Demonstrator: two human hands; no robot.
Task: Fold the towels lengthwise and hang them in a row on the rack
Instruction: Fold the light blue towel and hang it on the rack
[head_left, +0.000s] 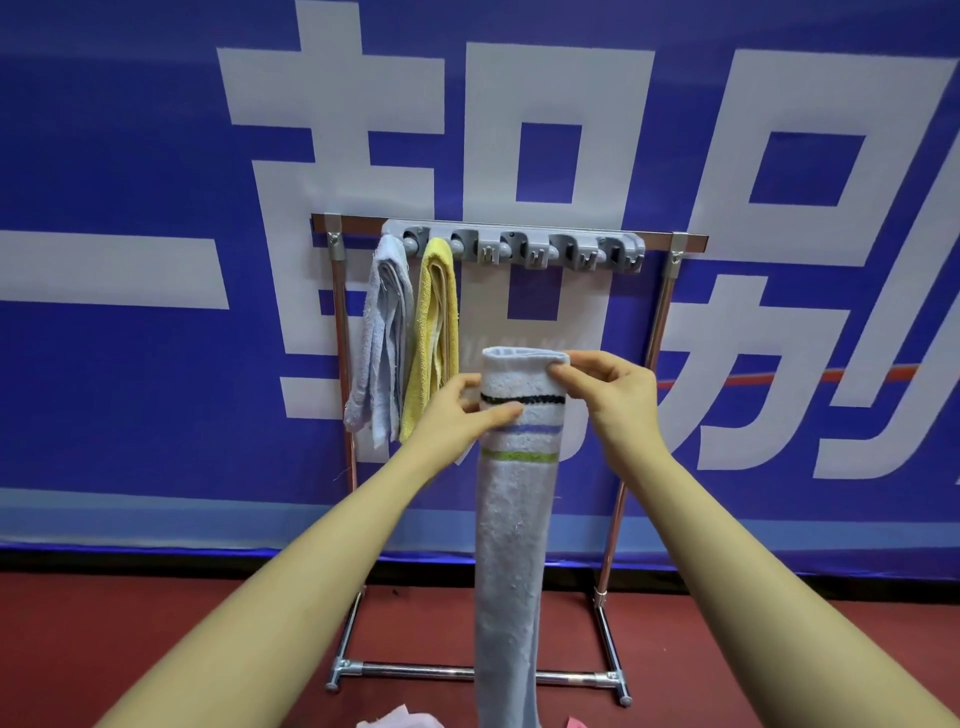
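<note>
We hold a striped towel (514, 519) folded into a narrow strip, its long axis vertical: the folded top edge sits level with our hands in front of the rack (660, 322), and the rest hangs straight down past the rack's bottom bar and out of view. Three stripes cross it near the top: black, blue, green. Our left hand (462, 410) reaches in from the lower left, thumb lying across the front below the black stripe, fingers curled behind the towel's left edge, gripping it. Our right hand (608, 389) comes from the lower right and pinches the top right corner between thumb and fingertips. Both forearms stretch forward. Two towels hang from the grey clip bar (519, 244) at its left end, side by side: a pale blue towel (382, 338) and a yellow towel (434, 332). Pink cloth (400, 719) peeks in at the bottom edge.
</note>
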